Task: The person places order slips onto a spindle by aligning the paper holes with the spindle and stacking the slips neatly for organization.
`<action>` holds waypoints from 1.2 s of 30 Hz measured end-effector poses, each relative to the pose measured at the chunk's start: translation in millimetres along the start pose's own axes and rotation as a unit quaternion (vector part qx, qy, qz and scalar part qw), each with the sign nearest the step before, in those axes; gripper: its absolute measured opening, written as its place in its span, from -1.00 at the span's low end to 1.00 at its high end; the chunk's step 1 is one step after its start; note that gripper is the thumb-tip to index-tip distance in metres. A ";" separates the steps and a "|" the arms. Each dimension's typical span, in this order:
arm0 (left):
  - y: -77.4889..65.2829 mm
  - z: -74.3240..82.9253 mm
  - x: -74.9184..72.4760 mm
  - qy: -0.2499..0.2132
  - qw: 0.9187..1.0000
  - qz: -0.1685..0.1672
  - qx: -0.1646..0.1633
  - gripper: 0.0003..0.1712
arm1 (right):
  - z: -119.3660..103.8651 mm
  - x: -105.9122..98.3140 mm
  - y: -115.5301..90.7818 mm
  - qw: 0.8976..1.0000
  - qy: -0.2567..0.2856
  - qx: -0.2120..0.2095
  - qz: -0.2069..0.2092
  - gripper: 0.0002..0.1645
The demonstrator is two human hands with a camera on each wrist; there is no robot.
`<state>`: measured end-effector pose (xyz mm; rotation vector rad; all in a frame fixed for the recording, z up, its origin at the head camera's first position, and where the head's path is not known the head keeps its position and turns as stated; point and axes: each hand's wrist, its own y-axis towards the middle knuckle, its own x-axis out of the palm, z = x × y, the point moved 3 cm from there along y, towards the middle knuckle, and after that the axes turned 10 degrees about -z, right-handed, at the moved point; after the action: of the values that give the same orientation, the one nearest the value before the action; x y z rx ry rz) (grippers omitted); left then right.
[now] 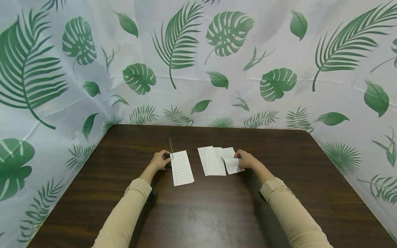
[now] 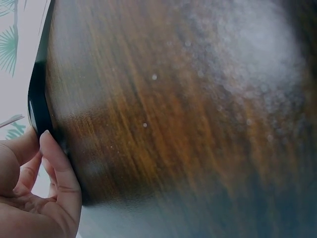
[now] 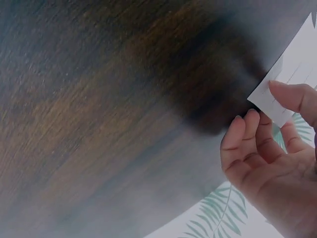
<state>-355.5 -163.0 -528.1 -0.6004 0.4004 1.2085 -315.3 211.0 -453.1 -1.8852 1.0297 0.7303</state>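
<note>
My left hand (image 1: 160, 160) pinches a small glossy black object (image 2: 39, 106) between thumb and fingertip; its exact kind cannot be made out. Against that hand lies a stack of white lined paper slips (image 1: 182, 168). A thin, stick-like piece (image 1: 171, 145) rises at the stack's top left corner. Toward the right, my right hand (image 1: 246, 160) pinches the edge of a lined slip (image 1: 232, 165), the thumb on its face in the right wrist view. That slip is bent and lies partly over another one. Left of it, lined slips (image 1: 216, 162) overlap in a fan.
The dark brown wooden table (image 1: 201, 213) has rounded far corners. A white sheet with green leaf prints (image 1: 186, 103) hangs behind it and along both sides. Dark wrist-worn devices (image 1: 152, 195) show under the sleeves.
</note>
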 end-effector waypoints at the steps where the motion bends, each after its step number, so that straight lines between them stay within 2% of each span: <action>1: -11.4 13.5 -2.2 -0.003 1.000 -0.004 -0.018 -0.63 | -0.1 0.1 -0.2 1.000 0.002 0.000 0.001 -0.50; 2: -21.7 26.7 -4.0 0.001 0.999 -0.008 -0.039 -0.62 | 0.0 0.2 -0.3 1.000 0.002 -0.001 0.001 -0.52; 4: -35.4 39.8 -5.7 0.005 0.999 -0.008 -0.039 -0.62 | 0.7 0.2 -0.3 1.000 -0.001 -0.009 0.001 -0.54; 6: -43.8 46.8 -6.8 0.011 0.999 -0.010 -0.042 -0.62 | 1.9 0.6 -0.3 1.000 -0.002 -0.019 -0.001 -0.51; 9: -48.5 50.1 -7.0 0.021 0.999 -0.011 -0.039 -0.61 | 4.3 0.5 0.2 0.999 -0.011 -0.042 -0.005 -0.42; 13: -47.6 48.2 -7.0 0.016 0.999 -0.008 -0.041 -0.61 | 7.1 0.9 2.0 0.997 -0.024 -0.068 0.003 -0.40; 20: -46.6 47.0 -7.2 0.006 0.999 -0.008 -0.045 -0.62 | 8.6 0.5 2.3 0.992 -0.019 -0.116 0.038 -0.62; 26: -47.7 47.7 -6.8 0.005 0.999 -0.007 -0.045 -0.62 | 7.6 2.8 2.5 0.994 0.002 -0.098 0.045 -0.68; 30: -47.3 47.4 -6.7 0.008 0.999 -0.007 -0.044 -0.61 | 4.5 6.1 2.3 0.993 0.027 -0.095 0.067 -0.71; 33: -46.9 48.0 -6.9 0.013 0.999 -0.005 -0.042 -0.62 | 1.3 8.5 2.5 0.990 0.057 -0.092 0.090 -0.74; 36: -47.1 49.1 -6.9 0.013 0.999 -0.005 -0.045 -0.61 | -1.7 10.3 2.3 0.987 0.102 -0.085 0.091 -0.69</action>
<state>-314.3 -148.3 -475.6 -0.6948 0.3662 1.2148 -312.1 204.9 -461.3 -2.0645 1.3167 0.7616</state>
